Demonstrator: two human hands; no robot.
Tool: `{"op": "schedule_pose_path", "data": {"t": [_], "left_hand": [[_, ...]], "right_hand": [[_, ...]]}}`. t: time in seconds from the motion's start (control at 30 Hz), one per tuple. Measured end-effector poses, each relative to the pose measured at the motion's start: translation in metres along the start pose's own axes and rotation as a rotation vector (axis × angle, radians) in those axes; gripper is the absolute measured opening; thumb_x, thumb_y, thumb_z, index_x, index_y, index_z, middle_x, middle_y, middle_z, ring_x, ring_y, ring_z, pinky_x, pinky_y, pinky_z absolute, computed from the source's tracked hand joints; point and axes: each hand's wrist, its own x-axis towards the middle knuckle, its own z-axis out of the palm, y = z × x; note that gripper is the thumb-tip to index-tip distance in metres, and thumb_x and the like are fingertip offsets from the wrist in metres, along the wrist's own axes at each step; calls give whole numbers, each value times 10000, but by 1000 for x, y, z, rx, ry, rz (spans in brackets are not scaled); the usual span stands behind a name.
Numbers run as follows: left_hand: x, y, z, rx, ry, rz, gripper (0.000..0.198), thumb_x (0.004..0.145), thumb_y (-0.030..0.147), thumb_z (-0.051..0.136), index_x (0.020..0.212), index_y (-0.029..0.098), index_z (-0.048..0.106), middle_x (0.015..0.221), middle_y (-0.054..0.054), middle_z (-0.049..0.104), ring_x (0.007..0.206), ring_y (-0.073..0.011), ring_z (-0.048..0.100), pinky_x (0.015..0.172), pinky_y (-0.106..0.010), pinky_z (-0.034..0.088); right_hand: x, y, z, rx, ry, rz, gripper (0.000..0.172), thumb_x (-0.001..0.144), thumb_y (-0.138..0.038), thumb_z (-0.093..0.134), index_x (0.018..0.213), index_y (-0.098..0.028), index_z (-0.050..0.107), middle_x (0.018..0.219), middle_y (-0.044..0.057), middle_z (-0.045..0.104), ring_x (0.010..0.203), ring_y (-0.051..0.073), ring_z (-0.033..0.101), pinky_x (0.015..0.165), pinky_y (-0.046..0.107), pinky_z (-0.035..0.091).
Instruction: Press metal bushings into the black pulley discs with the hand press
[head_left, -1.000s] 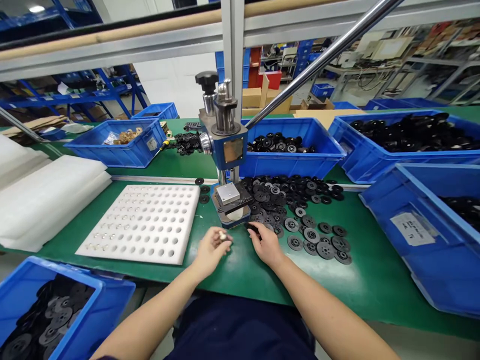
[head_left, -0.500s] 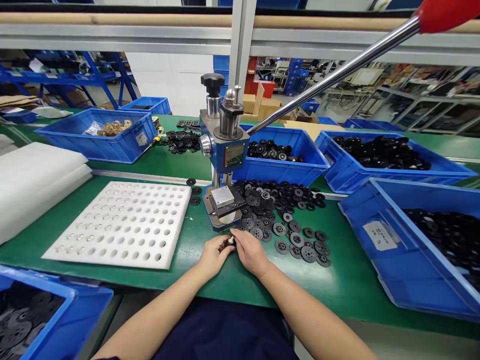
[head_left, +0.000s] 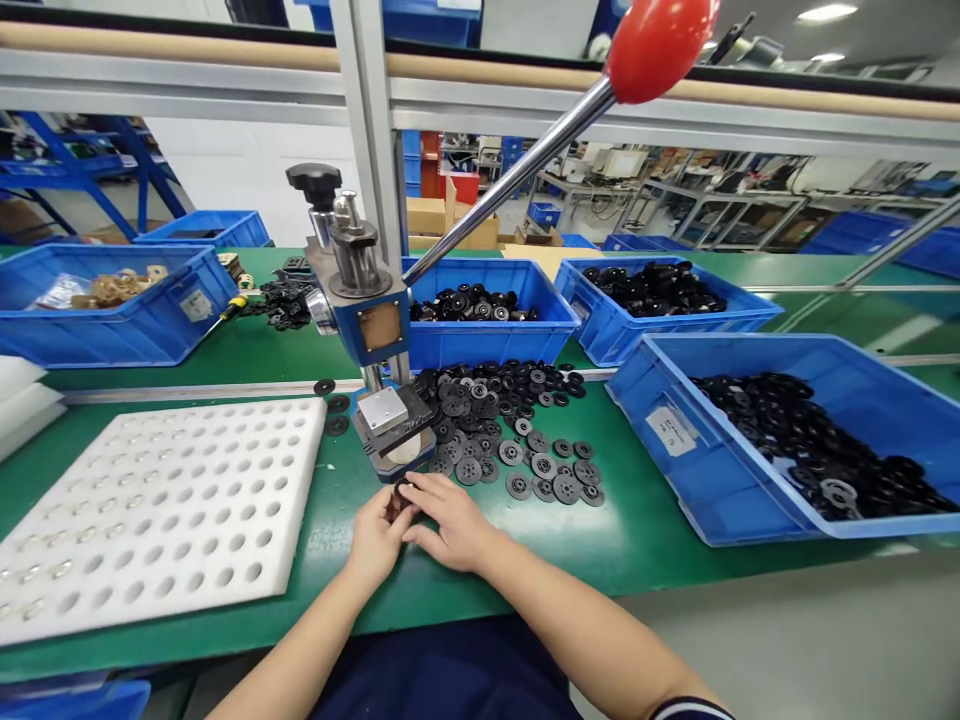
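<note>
My left hand [head_left: 379,535] pinches a small black round part [head_left: 403,488], perhaps a disc, mostly covered by my fingers. My right hand [head_left: 454,520] is closed against the same part from the other side, its fingertips over the top. Both hands are just in front of the base of a blue hand press [head_left: 379,325]. On the press base sits a metal block [head_left: 382,410] over a black fixture plate. Black discs [head_left: 544,465] with holes lie loose to the right of my hands, spreading back into a heap beside the press.
A white foam tray [head_left: 300,500] with rows of holes lies left, clear round pieces in some holes. Blue bins [head_left: 667,490] of black parts stand right and behind. The press lever [head_left: 525,170] with its red knob [head_left: 660,50] slants up rightward. A screwdriver [head_left: 229,312] lies by the left bin.
The view has swung to the right, so the bench sits further left. A small pale piece showed between my fingers before; now a black round part shows there. My right hand's fingers have moved over it.
</note>
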Motion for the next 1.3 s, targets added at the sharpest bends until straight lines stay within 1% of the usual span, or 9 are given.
{"op": "schedule_pose_path", "data": {"t": [0.13, 0.23, 0.3, 0.4, 0.57, 0.73, 0.93, 1.13, 1.3], "left_hand": [[-1, 0, 0, -14, -27, -21, 233, 797, 397, 628, 907, 191, 635, 748, -8, 651, 677, -168, 581, 660, -277, 479], [-2, 3, 1, -44, -22, -48, 246, 776, 399, 655, 914, 197, 628, 786, -14, 678, 694, -176, 605, 657, -275, 485], [-2, 5, 2, -62, -13, -72, 258, 752, 402, 683, 900, 200, 623, 772, -7, 678, 674, -172, 603, 635, -266, 477], [-2, 6, 3, -77, -21, -97, 271, 718, 399, 714, 880, 200, 627, 749, -2, 676, 650, -165, 593, 612, -258, 471], [0, 7, 0, -88, -27, -76, 287, 704, 409, 711, 891, 193, 681, 778, -24, 709, 686, -187, 619, 636, -281, 501], [-1, 12, -3, -29, -39, -9, 275, 757, 441, 666, 817, 178, 718, 803, -55, 727, 741, -213, 638, 690, -307, 514], [-3, 12, -5, 42, -79, 42, 246, 813, 400, 634, 826, 168, 713, 835, -64, 720, 774, -210, 640, 730, -308, 518], [-3, 9, -5, 109, -93, 72, 258, 849, 397, 604, 846, 162, 709, 867, -73, 726, 803, -216, 646, 739, -310, 515], [-2, 12, -4, 145, -93, 93, 262, 850, 396, 593, 844, 159, 704, 843, -70, 720, 768, -210, 636, 706, -304, 499]], "right_hand": [[-7, -15, -6, -26, -42, 29, 725, 909, -541, 584, 1490, -147, 403, 1491, 211, 465, 1414, 287, 432, 1104, 465, 452], [-13, -12, -25, -88, -3, 14, 671, 916, -535, 572, 1492, -225, 420, 1512, 160, 456, 1406, 293, 436, 1092, 487, 457], [-16, 5, -44, -167, 86, 67, 554, 915, -514, 580, 1419, -293, 520, 1482, 114, 505, 1377, 308, 460, 1076, 525, 455], [-20, 47, -73, -310, 210, 303, 379, 937, -502, 542, 1240, -312, 669, 1413, 94, 571, 1357, 329, 468, 1054, 587, 429], [-31, 108, -106, -426, 251, 549, 380, 970, -491, 442, 1001, -284, 759, 1308, 107, 646, 1263, 352, 547, 992, 645, 428], [-40, 126, -112, -422, 284, 548, 331, 925, -369, 476, 1064, -223, 739, 1218, 138, 689, 1164, 313, 618, 952, 556, 502], [-54, 130, -113, -459, 447, 592, 356, 912, -321, 439, 1106, -175, 699, 1084, 136, 728, 996, 253, 663, 911, 451, 529], [-60, 137, -111, -525, 452, 637, 289, 886, -309, 491, 967, -163, 726, 1092, 149, 712, 1083, 277, 589, 967, 484, 461], [-53, 132, -109, -594, 414, 655, 272, 897, -299, 513, 1009, -191, 737, 1373, 155, 568, 1279, 336, 421, 1025, 571, 344]]}}
